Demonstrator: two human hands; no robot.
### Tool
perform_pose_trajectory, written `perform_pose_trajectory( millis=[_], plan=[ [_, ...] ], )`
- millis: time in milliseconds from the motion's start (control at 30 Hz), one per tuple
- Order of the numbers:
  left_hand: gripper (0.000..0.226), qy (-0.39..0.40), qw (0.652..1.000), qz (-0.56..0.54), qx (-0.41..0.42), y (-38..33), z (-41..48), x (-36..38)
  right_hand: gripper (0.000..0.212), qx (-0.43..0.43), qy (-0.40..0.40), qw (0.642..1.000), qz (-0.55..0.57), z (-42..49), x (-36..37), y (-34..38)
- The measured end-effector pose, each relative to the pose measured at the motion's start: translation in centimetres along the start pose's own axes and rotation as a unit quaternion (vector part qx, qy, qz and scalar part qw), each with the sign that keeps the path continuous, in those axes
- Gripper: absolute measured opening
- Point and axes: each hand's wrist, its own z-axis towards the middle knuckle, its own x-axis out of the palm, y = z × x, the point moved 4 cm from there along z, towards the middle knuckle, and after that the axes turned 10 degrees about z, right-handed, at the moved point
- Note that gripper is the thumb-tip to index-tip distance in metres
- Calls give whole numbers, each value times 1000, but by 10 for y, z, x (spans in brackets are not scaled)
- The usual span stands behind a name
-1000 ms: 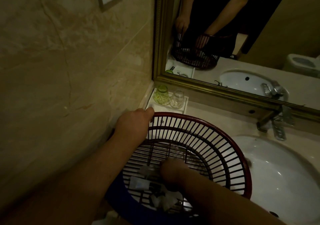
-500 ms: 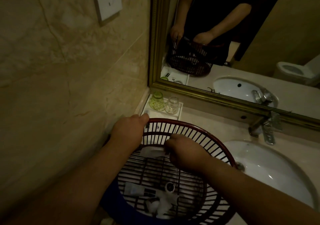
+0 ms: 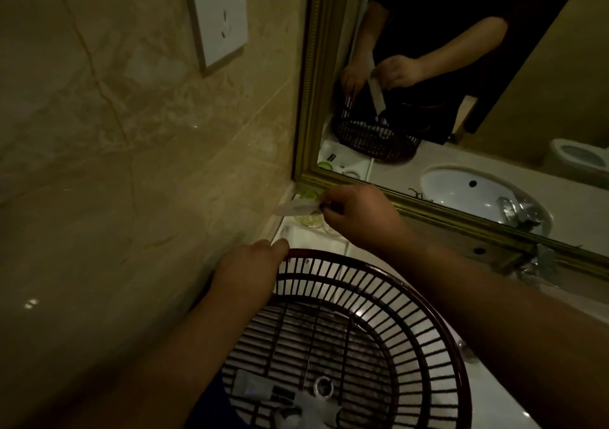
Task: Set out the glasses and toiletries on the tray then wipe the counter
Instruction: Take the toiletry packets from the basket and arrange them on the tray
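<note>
My right hand (image 3: 357,217) pinches a thin white toiletry packet (image 3: 296,207) and holds it over the white tray (image 3: 308,239) in the corner by the wall. A green glass (image 3: 309,219) stands on the tray, mostly behind that hand; the clear glass is hidden. My left hand (image 3: 250,272) grips the rim of a dark red slatted basket (image 3: 412,323) that sits on the counter. Inside the basket lie a small tube (image 3: 253,387), a round cap (image 3: 323,386) and white wrapped items (image 3: 313,410).
The marble wall with a white socket (image 3: 216,16) is at the left. A gold-framed mirror (image 3: 308,99) rises behind the tray. A white sink (image 3: 494,402) and chrome tap (image 3: 540,267) lie to the right of the basket. Something blue shows under the basket's near edge (image 3: 211,405).
My right hand lifted the white packet out of the basket and carried it up and away to above the tray. My left hand stayed on the basket rim.
</note>
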Motion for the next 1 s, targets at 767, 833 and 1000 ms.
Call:
perform_pose_trajectory(
  millis=[767, 833, 1000],
  plan=[
    [28, -71, 997, -12, -12, 2, 3, 12, 51, 120, 492, 847, -159, 70, 192, -146],
    [30, -63, 998, -14, -13, 1, 3, 12, 55, 119, 498, 846, -148, 69, 195, -143],
    [37, -28, 999, -9, -34, 2, 5, 15, 87, 163, 527, 828, -100, 65, 193, -133]
  ],
)
